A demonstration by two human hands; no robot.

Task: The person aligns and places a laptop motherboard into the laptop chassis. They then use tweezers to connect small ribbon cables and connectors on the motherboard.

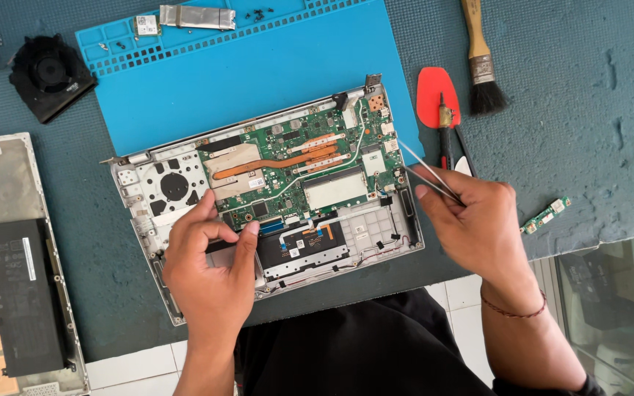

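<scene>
Tweezers (425, 170) sat pinched in the right hand (473, 224), their tips reaching far-left over the right edge of the board (295, 172). That board lay inside an opened laptop (266, 198), resting partly on a blue mat (258, 66). Left hand (210, 268) pressed on the laptop's near-left part, thumb and finger curled together but gripping nothing clearly. Fan (51, 73) lay far left, brush (482, 59) far right, and a battery (20, 293) sat in the removed cover at the left.

Bare forearms, a thin reddish-brown cord bracelet (511, 311) at the right wrist, black clothing (361, 352) below.
</scene>
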